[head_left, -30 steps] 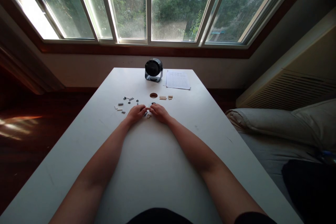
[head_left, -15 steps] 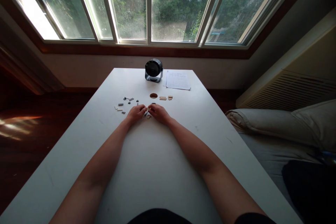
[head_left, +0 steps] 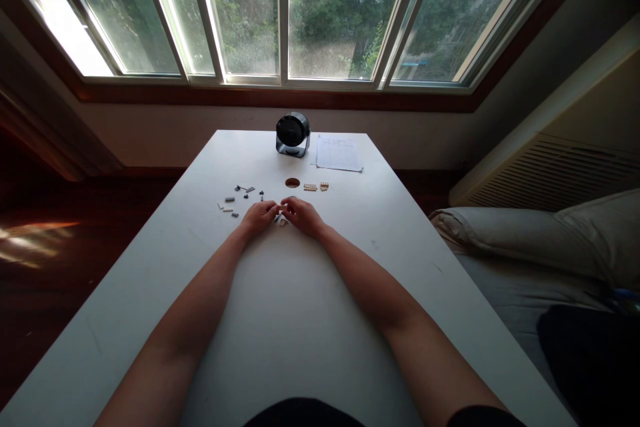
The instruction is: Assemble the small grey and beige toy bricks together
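My left hand [head_left: 260, 217] and my right hand [head_left: 303, 217] meet over the table, fingers bent and closed. Between their fingertips is a small tan building-block piece [head_left: 283, 207], partly covered by the fingers. Just below the fingertips lie a small tan piece [head_left: 284, 222] and a grey piece [head_left: 277, 219]. Left of my left hand are scattered small grey and dark pieces, among them a grey bar [head_left: 229, 199] and a tan strip [head_left: 228, 210]. Beyond my right hand sit two groups of tan pieces, a wider one [head_left: 311, 187] and a narrower one [head_left: 325, 186].
The white table [head_left: 310, 320] has a round hole [head_left: 293, 183] beyond my hands. A black round device on a stand [head_left: 293, 135] stands at the far edge, with paper sheets [head_left: 339, 153] to its right. A cushioned seat [head_left: 525, 280] is at the right.
My right fingers have shifted slightly at the small tan piece, lifting a little. My left hand and the scattered pieces look the same.
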### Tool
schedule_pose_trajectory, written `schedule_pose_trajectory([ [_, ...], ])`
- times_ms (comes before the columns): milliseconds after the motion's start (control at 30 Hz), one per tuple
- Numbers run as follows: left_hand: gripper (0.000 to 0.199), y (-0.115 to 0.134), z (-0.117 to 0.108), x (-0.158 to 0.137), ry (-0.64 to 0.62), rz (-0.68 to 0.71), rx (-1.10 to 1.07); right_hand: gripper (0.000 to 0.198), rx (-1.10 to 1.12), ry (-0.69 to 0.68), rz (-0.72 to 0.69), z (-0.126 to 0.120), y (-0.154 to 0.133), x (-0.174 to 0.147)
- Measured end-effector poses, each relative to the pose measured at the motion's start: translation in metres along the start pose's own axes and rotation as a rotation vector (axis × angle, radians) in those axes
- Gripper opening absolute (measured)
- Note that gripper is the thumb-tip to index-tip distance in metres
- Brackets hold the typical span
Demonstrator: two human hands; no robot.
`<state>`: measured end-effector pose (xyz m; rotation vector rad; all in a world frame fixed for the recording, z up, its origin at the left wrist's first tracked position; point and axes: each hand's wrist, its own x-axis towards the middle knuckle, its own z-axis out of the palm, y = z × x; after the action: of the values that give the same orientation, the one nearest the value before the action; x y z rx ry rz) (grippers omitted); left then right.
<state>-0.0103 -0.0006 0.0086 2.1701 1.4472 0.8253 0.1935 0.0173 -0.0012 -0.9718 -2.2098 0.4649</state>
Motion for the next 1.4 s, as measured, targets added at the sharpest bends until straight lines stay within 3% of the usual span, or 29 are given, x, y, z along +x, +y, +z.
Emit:
schedule_pose_trajectory([
  [200, 0.04, -0.002, 0.001, 0.001, 0.0, -0.009, -0.002, 0.011, -0.025, 0.064, -0.042, 0.001, 0.0, 0.0],
  [867, 0.036, 0.004, -0.002, -0.001, -0.045, -0.01, -0.066, 0.012, -0.186, 0.03, -0.092, -0.003, 0.001, 0.003],
  [1000, 0.029, 0.007, -0.004, -0.002, -0.065, -0.045, -0.066, 0.011, -0.25, 0.189, 0.06, -0.021, 0.019, 0.007],
  [1100, 0.027, 0.008, -0.004, -0.002, -0.066, -0.068, -0.072, 0.015, -0.325, 0.325, 0.319, -0.044, 0.044, 0.006],
  [1233, 0.026, 0.009, -0.004, -0.003, -0.054, -0.073, -0.062, 0.014, -0.461, 0.4, 0.651, -0.069, 0.083, -0.006],
  [1300, 0.024, 0.009, -0.004, -0.003, -0.054, -0.062, -0.052, 0.013, -0.494, 0.404, 0.741, -0.074, 0.098, -0.013],
  [1400, 0.02, 0.009, -0.006, -0.003, -0.063, -0.022, -0.03, 0.014, -0.497, 0.418, 0.754, -0.075, 0.111, -0.022],
])
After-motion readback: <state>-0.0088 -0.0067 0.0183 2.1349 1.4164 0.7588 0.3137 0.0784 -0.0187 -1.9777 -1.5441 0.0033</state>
